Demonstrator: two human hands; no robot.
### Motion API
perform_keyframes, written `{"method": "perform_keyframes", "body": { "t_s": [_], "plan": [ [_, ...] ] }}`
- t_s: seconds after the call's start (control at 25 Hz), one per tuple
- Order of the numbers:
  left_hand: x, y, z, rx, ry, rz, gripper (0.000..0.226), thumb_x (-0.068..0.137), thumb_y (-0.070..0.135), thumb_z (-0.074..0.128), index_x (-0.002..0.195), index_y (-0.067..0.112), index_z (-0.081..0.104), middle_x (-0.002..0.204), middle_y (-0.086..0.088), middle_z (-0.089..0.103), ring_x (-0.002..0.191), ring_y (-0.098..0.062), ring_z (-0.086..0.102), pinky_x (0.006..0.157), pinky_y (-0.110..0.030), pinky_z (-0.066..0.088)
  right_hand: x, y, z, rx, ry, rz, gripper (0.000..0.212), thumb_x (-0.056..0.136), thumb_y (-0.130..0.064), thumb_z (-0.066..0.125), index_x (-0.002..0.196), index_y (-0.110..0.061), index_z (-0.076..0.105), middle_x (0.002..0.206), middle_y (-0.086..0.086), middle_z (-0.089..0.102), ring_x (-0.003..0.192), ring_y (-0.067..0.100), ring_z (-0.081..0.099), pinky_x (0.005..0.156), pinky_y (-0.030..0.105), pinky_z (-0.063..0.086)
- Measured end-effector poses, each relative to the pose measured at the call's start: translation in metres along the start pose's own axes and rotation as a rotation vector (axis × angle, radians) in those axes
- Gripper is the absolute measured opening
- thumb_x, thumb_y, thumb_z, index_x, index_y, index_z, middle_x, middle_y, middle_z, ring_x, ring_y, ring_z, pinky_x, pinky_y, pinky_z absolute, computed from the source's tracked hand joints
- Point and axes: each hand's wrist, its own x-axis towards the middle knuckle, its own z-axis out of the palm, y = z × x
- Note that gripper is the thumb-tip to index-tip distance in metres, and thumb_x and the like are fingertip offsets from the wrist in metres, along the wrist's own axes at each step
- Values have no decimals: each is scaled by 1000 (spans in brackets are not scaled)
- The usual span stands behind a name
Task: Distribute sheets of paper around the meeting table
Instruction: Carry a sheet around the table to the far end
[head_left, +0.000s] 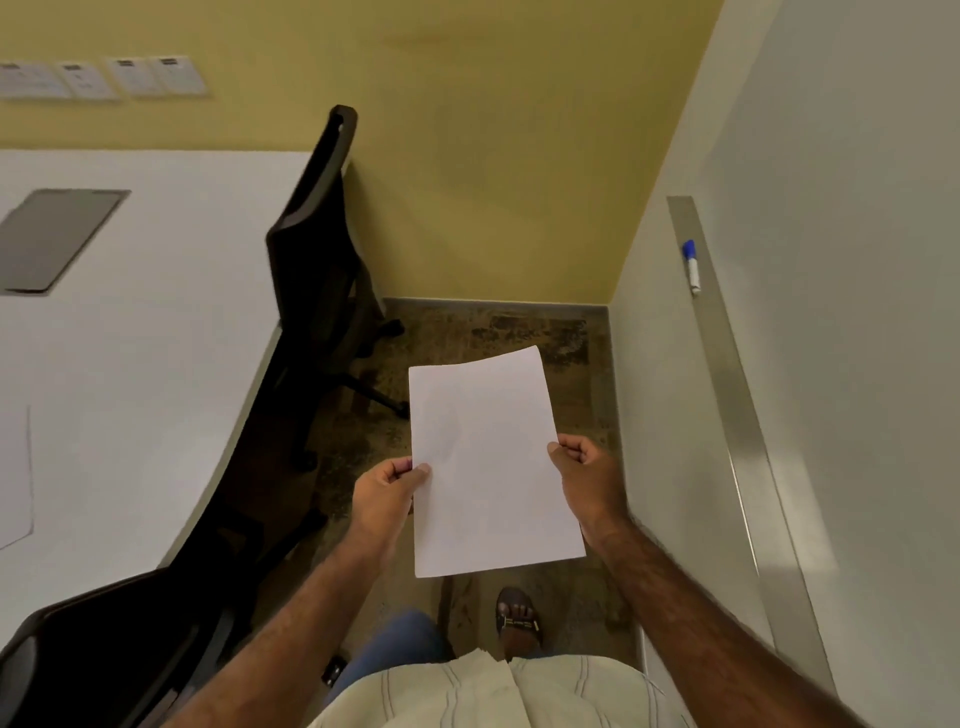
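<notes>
Paper sheets (491, 462): one held stack at lower centre, count unclear. Left hand (387, 493) and right hand (584, 470) pinch its side edges. One sheet (14, 478) lies on the tabletop (156, 322) at left.

dim warm indoor light | wide-angle bending at edges | soft blur on wall papers (104, 78)

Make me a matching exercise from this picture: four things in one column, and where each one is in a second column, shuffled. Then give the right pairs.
Things:
1. stack of paper
2. marker
3. single sheet
4. grey panel

Places:
A. on the metal ledge along the right wall
B. set into the table top, far left
C. held between the left hand and right hand
D. lying flat at the left edge of the table

Pairs: 1-C, 2-A, 3-D, 4-B
</notes>
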Motion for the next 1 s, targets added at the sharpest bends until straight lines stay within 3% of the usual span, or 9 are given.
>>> {"method": "perform_keyframes", "body": {
  "t_s": [0.24,0.56,0.76,1.0],
  "plan": [
    [38,14,-19,-111,108,-20,10,101,20,69,107,15,74,108,1,78,99,-19,76,74,-29,59,57,-50,52,-87,-124,-34,19,102,-38,69,117,-27,75,104,-12,76,95,13,72,81,32,65],
    [118,33,-89,-234,245,-25,15,100,23,70,113,16,73,112,-1,77,100,-21,76,78,-32,62,117,-114,173,-223,-297,-80,19,101,-36,71,114,-24,76,103,-6,79,91,20,76,82,47,68],
    [148,38,-140,-306,353,-57,17,99,24,72,113,16,74,111,-2,78,101,-22,76,87,-39,63,132,-148,253,-248,-439,-131,14,102,-28,70,113,-21,75,102,-3,79,91,21,77,81,45,67],
    [169,40,-185,-457,520,-123,10,96,21,75,106,18,77,99,1,83,88,-16,80,71,-27,60,145,-173,337,-315,-623,-170,10,103,-29,69,110,-24,74,98,-6,81,87,19,79,77,41,67]
  ]
}}
